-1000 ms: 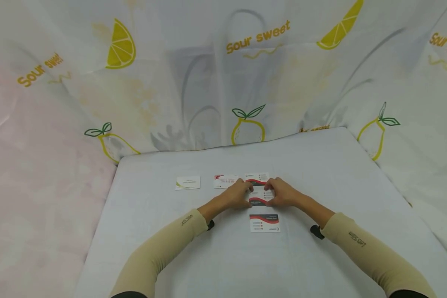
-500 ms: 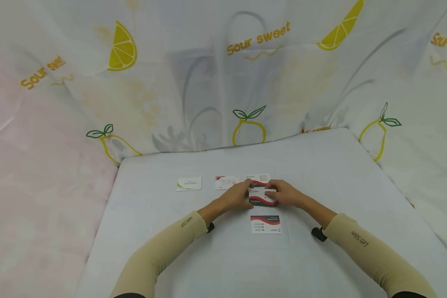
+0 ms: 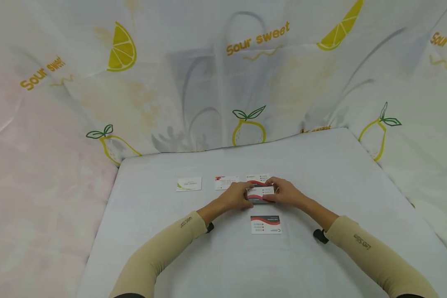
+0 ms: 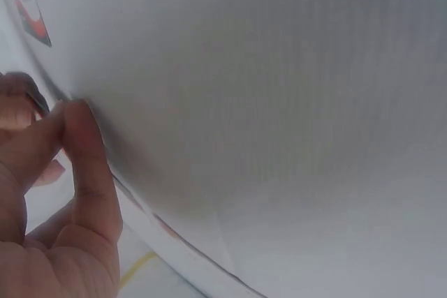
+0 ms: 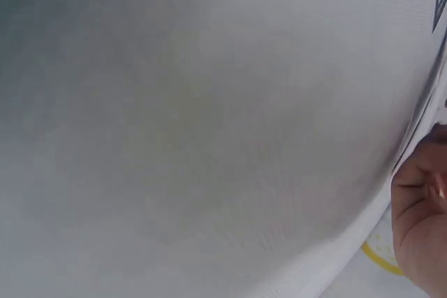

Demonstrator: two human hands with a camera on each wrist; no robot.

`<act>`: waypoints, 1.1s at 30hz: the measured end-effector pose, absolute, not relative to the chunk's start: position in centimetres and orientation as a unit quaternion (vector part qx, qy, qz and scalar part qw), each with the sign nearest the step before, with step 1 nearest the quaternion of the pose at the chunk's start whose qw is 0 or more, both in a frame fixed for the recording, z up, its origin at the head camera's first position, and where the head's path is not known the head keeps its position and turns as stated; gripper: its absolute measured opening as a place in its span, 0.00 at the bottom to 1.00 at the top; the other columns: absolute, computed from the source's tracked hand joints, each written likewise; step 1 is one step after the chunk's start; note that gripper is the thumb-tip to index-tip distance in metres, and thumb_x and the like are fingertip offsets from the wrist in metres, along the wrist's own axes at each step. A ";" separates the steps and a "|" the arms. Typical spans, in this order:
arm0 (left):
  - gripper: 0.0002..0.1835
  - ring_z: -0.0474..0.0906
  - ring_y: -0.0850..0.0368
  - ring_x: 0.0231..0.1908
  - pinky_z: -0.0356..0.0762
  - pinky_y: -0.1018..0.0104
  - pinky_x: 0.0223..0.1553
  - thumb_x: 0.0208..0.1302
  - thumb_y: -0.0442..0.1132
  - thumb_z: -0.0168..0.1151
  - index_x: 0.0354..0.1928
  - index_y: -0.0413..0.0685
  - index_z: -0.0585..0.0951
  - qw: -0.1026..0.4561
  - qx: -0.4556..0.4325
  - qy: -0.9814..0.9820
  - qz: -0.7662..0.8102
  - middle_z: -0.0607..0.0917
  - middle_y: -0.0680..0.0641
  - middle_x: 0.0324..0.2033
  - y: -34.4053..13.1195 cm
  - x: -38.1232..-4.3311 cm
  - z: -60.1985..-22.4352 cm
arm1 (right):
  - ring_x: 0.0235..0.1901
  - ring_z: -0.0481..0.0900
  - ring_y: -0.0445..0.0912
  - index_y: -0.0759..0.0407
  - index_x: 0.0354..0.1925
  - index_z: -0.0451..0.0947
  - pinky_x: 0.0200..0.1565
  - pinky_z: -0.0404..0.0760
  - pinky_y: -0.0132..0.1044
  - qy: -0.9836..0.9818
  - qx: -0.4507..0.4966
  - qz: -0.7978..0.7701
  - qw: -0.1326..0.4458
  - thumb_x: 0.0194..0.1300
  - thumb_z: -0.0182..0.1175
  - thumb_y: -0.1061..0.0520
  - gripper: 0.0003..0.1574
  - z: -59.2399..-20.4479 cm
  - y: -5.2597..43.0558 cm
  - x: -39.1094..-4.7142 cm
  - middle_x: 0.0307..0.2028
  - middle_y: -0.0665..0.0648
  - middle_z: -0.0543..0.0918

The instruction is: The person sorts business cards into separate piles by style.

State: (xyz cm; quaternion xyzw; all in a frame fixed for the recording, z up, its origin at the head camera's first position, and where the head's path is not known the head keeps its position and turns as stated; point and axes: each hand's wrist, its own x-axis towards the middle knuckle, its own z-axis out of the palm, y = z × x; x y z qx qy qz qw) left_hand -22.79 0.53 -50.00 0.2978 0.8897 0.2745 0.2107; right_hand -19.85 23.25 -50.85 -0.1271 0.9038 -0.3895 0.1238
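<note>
A white business card with a red and dark wave is between my two hands in the head view. My left hand grips its left end, thumb low and index finger at the top corner. At the other end my right hand pinches the card, its thumb lying across the lower right of the printed face. Just behind it, a matching business card lies partly covered by the fingers. Another of the same design lies nearer, turned the other way round. In the left wrist view, thumb and index fingertips meet.
Left of the hands lie a white card with red blotches and a white card with a green curve. All rest on a white-covered table. A lemon-printed curtain hangs behind the table's far edge.
The card between the hands was lying flat, then was tipped up toward the camera, and now sits slightly farther left and back. The right thumb has moved onto its face.
</note>
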 end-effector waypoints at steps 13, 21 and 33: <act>0.35 0.76 0.62 0.21 0.70 0.73 0.25 0.55 0.40 0.76 0.66 0.44 0.75 0.214 0.276 0.893 0.285 0.81 0.51 0.26 0.8 -23.6 -50.0 | 0.35 0.73 0.44 0.59 0.58 0.74 0.36 0.73 0.34 0.934 -0.157 -0.303 0.109 0.52 0.76 0.45 0.40 -50.3 23.3 -19.9 0.40 0.54 0.77; 0.35 0.76 0.63 0.20 0.69 0.73 0.26 0.55 0.38 0.75 0.66 0.41 0.74 0.209 0.260 0.893 0.302 0.81 0.51 0.24 1.0 -24.4 -49.6 | 0.33 0.72 0.45 0.60 0.60 0.74 0.35 0.71 0.35 0.941 -0.144 -0.287 0.106 0.52 0.76 0.47 0.41 -50.3 23.0 -21.0 0.34 0.53 0.76; 0.33 0.77 0.54 0.46 0.77 0.66 0.40 0.57 0.38 0.72 0.65 0.43 0.74 0.198 0.182 0.930 0.249 0.80 0.44 0.58 3.2 -25.5 -48.7 | 0.33 0.71 0.47 0.60 0.62 0.73 0.33 0.67 0.36 0.947 -0.101 -0.291 0.096 0.56 0.74 0.51 0.39 -49.6 22.7 -22.2 0.33 0.56 0.76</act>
